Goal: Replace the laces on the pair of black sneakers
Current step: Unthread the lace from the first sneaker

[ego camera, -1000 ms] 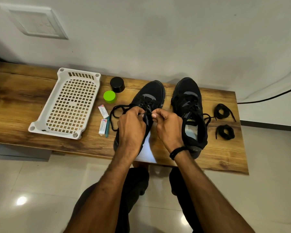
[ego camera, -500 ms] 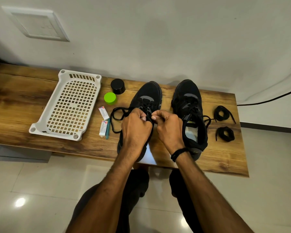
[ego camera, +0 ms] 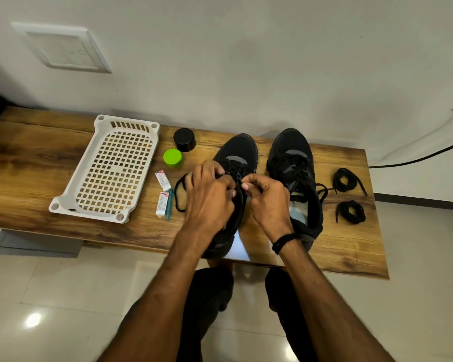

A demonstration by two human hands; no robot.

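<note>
Two black sneakers stand toes-to-wall on the wooden bench (ego camera: pixel 37 168). Over the left sneaker (ego camera: pixel 239 152) my left hand (ego camera: pixel 209 199) curls its fingers at the eyelets, on the black lace (ego camera: pixel 179 190) that loops out to the left. My right hand (ego camera: pixel 266 199) pinches the same lace at the tongue, thumb against forefinger. The right sneaker (ego camera: pixel 293 158) stands laced and untouched, its lace ends trailing right. Two coiled black laces, one (ego camera: pixel 347 178) farther and one (ego camera: pixel 351 211) nearer, lie at the right end of the bench.
A white perforated plastic tray (ego camera: pixel 110 173) lies left of the shoes. Between it and the left sneaker are a black cap (ego camera: pixel 185 139), a green cap (ego camera: pixel 172 158), two small tubes (ego camera: pixel 163 178) and a teal stick (ego camera: pixel 169 205). A black cable (ego camera: pixel 416 159) runs along the right wall.
My left hand has slid forward along the left sneaker's eyelets toward the toe. The right hand keeps its pinch on the lace. The head camera has tilted slightly.
</note>
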